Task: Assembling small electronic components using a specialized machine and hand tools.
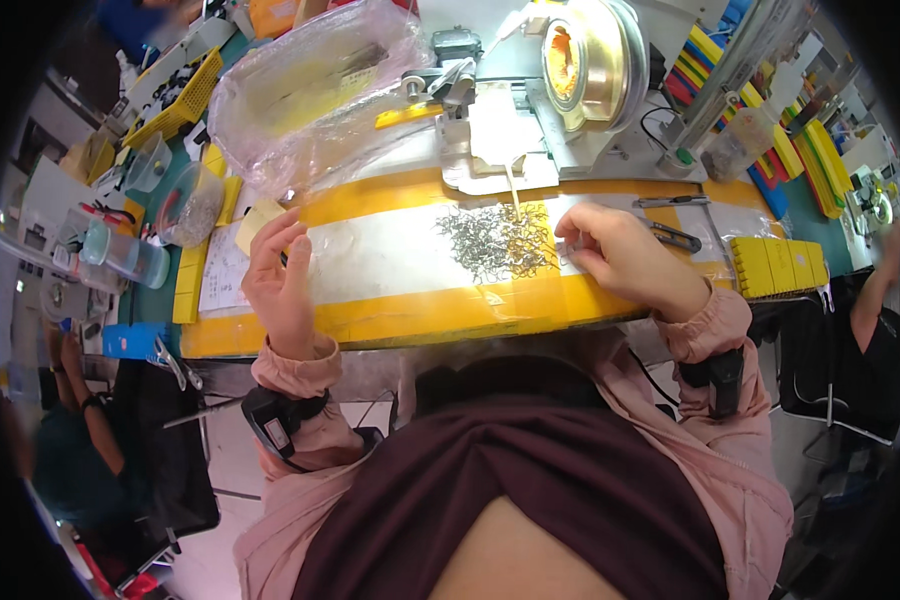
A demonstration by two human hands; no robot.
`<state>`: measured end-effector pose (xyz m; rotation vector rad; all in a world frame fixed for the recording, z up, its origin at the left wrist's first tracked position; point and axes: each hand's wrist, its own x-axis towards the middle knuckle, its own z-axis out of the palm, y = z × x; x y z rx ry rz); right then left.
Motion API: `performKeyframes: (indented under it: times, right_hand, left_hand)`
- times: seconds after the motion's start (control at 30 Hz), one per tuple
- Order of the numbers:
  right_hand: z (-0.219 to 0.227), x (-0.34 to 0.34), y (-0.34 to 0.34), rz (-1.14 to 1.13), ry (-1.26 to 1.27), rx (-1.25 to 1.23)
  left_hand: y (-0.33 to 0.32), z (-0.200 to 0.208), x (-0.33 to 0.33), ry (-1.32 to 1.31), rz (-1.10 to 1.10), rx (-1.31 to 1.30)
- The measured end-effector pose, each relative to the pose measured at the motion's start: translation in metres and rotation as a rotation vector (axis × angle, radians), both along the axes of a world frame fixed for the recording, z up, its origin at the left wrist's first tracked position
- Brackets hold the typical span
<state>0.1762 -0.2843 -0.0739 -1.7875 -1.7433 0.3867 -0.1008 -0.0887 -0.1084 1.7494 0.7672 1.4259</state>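
A loose pile of small dark bent metal pieces [492, 242] lies on the white and yellow taped work surface. My right hand [615, 250] is at the right edge of this pile, thumb and fingers pinched; whatever is between them is too small to name. On the left, my left hand [282, 290] is raised over the surface with curled fingers, and a dark bit shows by its thumb. A beige flat piece [258, 222] is right behind those fingertips; I cannot tell if they touch it. Beyond the pile stands a lit bench machine [495, 130], a thin pale rod reaching down from it.
A plastic-wrapped tray [315, 85] is at the back left, near a clear tub [192, 205] and a lidded jar [120, 255]. A large reel [595, 65] is mounted behind. Utility knives [675, 235] and a yellow block [778, 267] lie right. Other people sit at both sides.
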Motion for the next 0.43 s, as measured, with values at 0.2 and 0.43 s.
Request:
performKeyframes:
  times: [0.2, 0.43]
  right_hand:
    - [0.006, 0.0, 0.002, 0.061, -0.002, -0.027]
    - [0.028, 0.011, 0.004, 0.039, 0.175, -0.147]
  left_hand:
    - [-0.005, 0.001, 0.0, 0.017, 0.003, 0.066]
    - [-0.043, 0.041, 0.018, 0.117, -0.253, 0.179]
